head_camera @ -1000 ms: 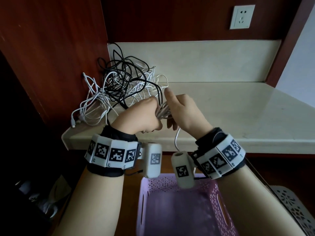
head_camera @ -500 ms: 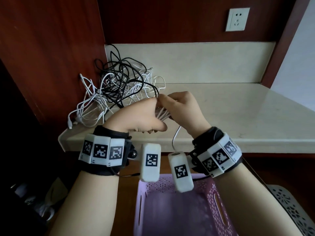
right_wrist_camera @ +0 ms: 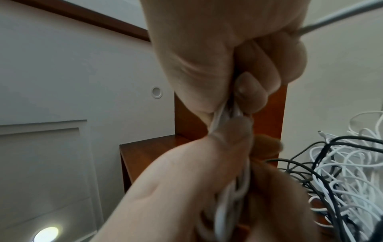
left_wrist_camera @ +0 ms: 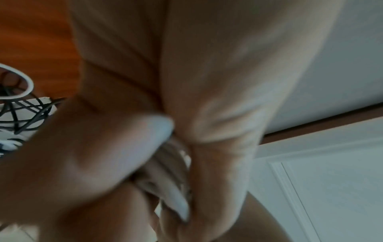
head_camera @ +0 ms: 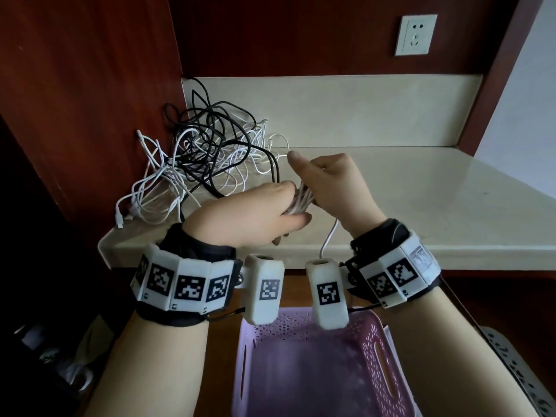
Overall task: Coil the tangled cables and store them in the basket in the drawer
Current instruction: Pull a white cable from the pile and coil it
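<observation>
Hands meet above the bench [head_camera: 391, 206] edge: left hand [head_camera: 240, 215] and right hand [head_camera: 337, 185] both clench the white cable coil [head_camera: 301, 200]. Only the head view shows the pink basket [head_camera: 376, 356] below; the tangled cables [head_camera: 210, 158] lie behind.

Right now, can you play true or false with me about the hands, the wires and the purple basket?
1. Both hands hold the white cable bundle. True: the left hand and right hand grip it.
2. The purple basket is full of cables. False: none show inside it.
3. A tangled pile of black and white cables lies on the counter. True.
4. A cable is plugged into the wall socket. False: nothing is plugged in.
</observation>
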